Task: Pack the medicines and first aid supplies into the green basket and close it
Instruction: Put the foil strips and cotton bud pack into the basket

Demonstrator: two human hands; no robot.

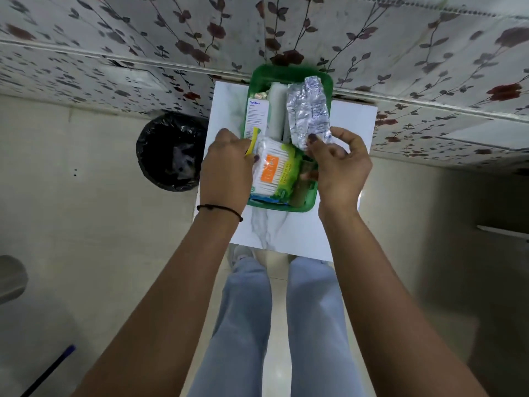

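The green basket (289, 70) stands open on a small white marble-look table (286, 229). Inside lie a white Optibex box (257, 114), a white roll (277, 110) and a pack of cotton buds (274, 170) with an orange label. My right hand (339, 164) pinches silver foil tablet strips (307, 113) at their near end, holding them over the basket's right side. My left hand (227, 167) grips the left edge of the cotton bud pack at the basket's near left corner. No lid is visible.
A black-lined waste bin (170, 151) stands on the floor left of the table. A floral-papered wall (171, 38) rises directly behind the basket. My legs in light jeans (286, 325) are below the table's near edge. A blue-tipped stick (48, 371) lies at the bottom left.
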